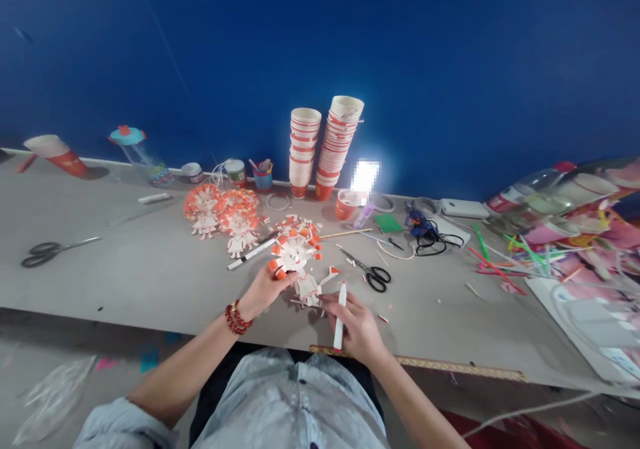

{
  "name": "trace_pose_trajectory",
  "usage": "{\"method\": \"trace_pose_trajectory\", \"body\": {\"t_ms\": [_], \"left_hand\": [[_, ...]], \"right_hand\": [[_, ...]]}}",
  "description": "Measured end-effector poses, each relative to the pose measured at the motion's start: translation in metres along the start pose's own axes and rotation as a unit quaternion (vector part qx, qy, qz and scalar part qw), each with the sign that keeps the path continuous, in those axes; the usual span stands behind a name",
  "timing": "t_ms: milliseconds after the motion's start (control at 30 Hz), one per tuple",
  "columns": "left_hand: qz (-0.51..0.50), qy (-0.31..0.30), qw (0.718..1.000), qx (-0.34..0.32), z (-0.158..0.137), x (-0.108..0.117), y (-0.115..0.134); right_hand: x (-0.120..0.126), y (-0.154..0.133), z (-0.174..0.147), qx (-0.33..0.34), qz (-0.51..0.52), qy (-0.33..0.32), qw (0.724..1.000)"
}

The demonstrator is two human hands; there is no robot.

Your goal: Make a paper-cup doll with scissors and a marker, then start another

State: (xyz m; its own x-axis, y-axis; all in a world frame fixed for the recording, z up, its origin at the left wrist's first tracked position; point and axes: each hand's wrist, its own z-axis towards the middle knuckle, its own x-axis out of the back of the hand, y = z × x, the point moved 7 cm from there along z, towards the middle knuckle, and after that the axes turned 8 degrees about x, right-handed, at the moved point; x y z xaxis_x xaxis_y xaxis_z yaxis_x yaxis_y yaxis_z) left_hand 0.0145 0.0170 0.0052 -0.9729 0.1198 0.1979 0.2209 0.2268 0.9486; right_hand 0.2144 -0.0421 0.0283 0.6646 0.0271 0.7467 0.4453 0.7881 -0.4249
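In the head view, a paper doll (pixel 308 287) with a round white face, orange-red curled strips around it and a white dress with red marks is held just above the table. My left hand (pixel 265 292), wearing red beads at the wrist, is closed on its left side, below the face. A white marker (pixel 340 322) with a red end is gripped in my right hand (pixel 359 329). Fingertips of that hand also touch the lower right of the doll. Similar finished-looking dolls (pixel 239 227) lie to the left. Black-handled scissors (pixel 376 278) lie right of the doll.
Two tall stacks of paper cups (pixel 304 143) stand against the blue wall. Another pair of scissors (pixel 45 254) lies far left. Plastic bottles (pixel 530 192), straws and paper scraps crowd the right. A wooden ruler-like strip (pixel 450 366) lies along the front edge.
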Motion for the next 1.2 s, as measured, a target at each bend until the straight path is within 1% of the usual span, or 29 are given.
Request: {"method": "trace_pose_trajectory", "body": {"t_ms": [100,200,300,400,533,767,933,1067,1133,1200], "left_hand": [[0.019,0.001,1.000,-0.002,0.003,0.000,0.001],[0.035,-0.024,0.999,-0.010,0.000,-0.006,0.007],[0.073,-0.047,0.996,-0.036,-0.008,-0.016,0.013],[0.138,-0.033,0.988,-0.063,-0.011,-0.020,0.015],[0.217,-0.009,0.970,-0.109,-0.009,-0.026,0.016],[0.271,0.025,0.953,-0.131,-0.011,-0.034,0.015],[0.303,0.020,0.940,-0.154,-0.015,-0.038,0.014],[0.323,0.023,0.931,-0.168,-0.015,-0.040,0.011],[0.332,0.023,0.928,-0.170,-0.014,-0.042,0.010],[0.338,0.022,0.926,-0.170,-0.014,-0.043,0.010]], "right_hand": [[-0.012,-0.006,-0.002,0.013,-0.015,-0.042,0.999],[-0.017,-0.003,-0.004,-0.008,-0.030,-0.072,0.997],[-0.015,0.001,-0.006,-0.029,-0.031,-0.083,0.996],[-0.012,0.001,-0.007,-0.028,-0.016,-0.088,0.996],[-0.012,0.003,-0.008,-0.022,-0.010,-0.095,0.995],[-0.004,0.004,-0.006,-0.011,0.002,-0.080,0.997],[-0.002,0.006,-0.008,-0.029,0.002,-0.085,0.996],[-0.002,0.005,-0.010,-0.028,-0.002,-0.079,0.996],[0.001,0.005,-0.009,-0.029,-0.007,-0.063,0.998],[0.008,0.006,-0.008,-0.033,-0.005,-0.031,0.999]]}}
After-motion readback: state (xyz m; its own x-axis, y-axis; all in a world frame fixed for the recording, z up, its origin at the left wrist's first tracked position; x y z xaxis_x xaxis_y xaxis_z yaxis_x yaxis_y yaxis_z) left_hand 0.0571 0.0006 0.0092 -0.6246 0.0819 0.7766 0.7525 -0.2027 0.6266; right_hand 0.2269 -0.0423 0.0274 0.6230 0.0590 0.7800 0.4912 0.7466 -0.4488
